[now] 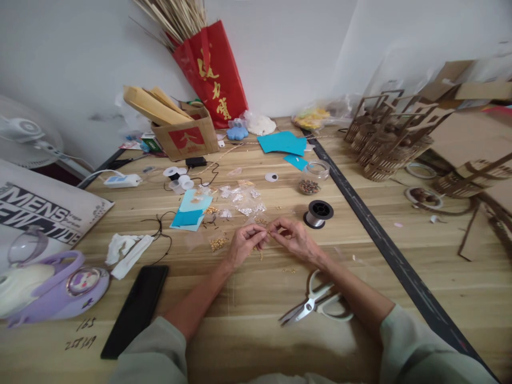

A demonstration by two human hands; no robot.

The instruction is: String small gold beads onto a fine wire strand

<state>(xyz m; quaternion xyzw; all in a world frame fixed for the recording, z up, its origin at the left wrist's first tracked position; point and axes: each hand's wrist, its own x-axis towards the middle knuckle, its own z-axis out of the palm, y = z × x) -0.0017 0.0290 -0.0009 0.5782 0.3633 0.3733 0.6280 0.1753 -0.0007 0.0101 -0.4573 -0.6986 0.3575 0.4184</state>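
My left hand (247,242) and my right hand (295,239) meet above the middle of the wooden table, fingertips nearly touching. Both are closed in a pinch on a tiny gold-coloured piece (269,232), too small to name exactly. Left of my left hand lies a pile of gold beads (218,244). Several more gold bits (288,270) are scattered on the wood below my right hand. Beyond that hand stands a black-rimmed spool of clear thread (319,214). White-handled scissors (310,304) lie partly open beside my right forearm.
Small plastic packets (240,197) and blue cards (190,210) lie beyond my hands. A clear jar of beads (314,178) stands behind the spool. At left are a black phone (136,312) and a purple bottle (60,288); at right, brown baskets (384,138) and cardboard.
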